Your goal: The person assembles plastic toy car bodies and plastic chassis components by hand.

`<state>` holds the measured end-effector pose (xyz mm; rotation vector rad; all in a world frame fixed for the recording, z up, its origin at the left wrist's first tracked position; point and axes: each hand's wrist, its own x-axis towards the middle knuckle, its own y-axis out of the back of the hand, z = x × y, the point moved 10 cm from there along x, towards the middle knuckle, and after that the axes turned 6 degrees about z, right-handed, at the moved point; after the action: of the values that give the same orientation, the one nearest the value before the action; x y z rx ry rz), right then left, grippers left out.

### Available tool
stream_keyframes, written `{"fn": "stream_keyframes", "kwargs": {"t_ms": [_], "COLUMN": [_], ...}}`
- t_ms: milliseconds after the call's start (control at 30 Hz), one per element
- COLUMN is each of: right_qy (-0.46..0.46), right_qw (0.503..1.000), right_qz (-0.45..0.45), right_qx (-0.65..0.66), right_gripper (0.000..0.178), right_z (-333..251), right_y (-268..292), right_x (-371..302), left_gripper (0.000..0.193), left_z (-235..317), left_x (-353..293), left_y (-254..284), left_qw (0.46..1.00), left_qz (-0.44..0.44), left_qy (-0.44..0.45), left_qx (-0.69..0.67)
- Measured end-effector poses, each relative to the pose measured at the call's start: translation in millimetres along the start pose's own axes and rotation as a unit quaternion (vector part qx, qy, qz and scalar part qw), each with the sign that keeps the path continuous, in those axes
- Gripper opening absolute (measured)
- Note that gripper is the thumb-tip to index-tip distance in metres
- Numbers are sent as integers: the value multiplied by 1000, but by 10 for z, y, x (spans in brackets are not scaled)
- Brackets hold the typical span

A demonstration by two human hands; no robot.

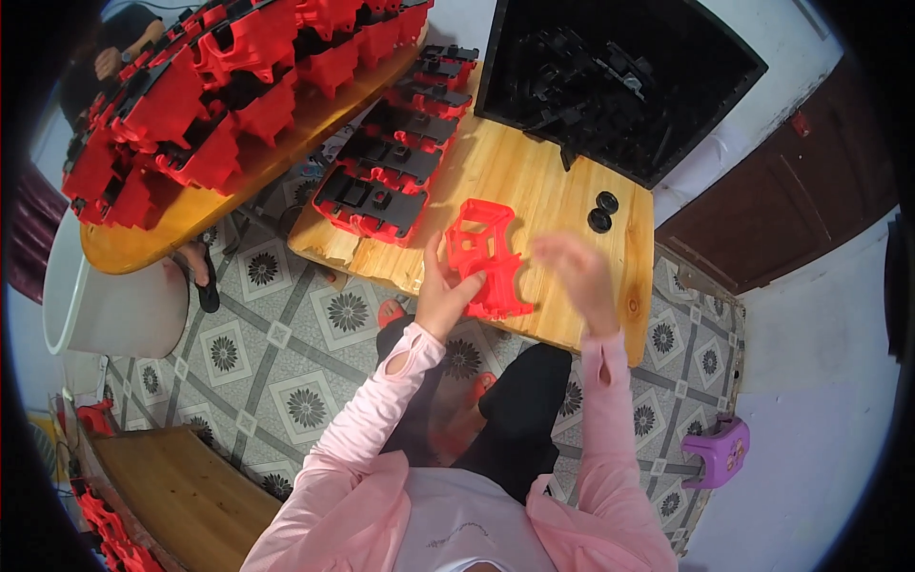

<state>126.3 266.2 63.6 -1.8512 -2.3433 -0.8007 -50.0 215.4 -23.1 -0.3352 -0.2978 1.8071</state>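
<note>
A bare red plastic housing lies at the front of the light wooden table, with cut-outs through it. My left hand grips its left side, thumb on top. Just right of it my right hand is raised over the table, apart from the housing. Motion smears its fingers, and I cannot tell whether anything is in them. Two black round parts lie on the table beyond my right hand. Left of the housing stands a row of red housings fitted with black plates.
A large black bin holding loose black parts leans at the table's back. Many red-and-black housings are piled on an orange-brown table at left. A white tub, a purple stool and another person's foot are around.
</note>
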Motion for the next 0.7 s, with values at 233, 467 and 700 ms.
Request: {"fn": "stream_keyframes", "kwargs": {"t_ms": [233, 467, 700], "right_qy": [-8, 231, 227], "right_qw": [846, 755, 744], "right_qz": [278, 266, 80], "right_qx": [-454, -553, -623], "right_gripper": [36, 15, 26], "right_z": [1109, 202, -266], "right_y": [627, 292, -460], "right_x": [1675, 661, -692], "left_gripper": [99, 70, 70], "left_z": [-79, -157, -262], "left_x": [-23, -166, -863], "left_y": [8, 78, 339], "left_qw": [1000, 977, 952], "left_qz": [-6, -66, -85], "left_qy": [17, 125, 190], "left_qx": [17, -158, -223]}}
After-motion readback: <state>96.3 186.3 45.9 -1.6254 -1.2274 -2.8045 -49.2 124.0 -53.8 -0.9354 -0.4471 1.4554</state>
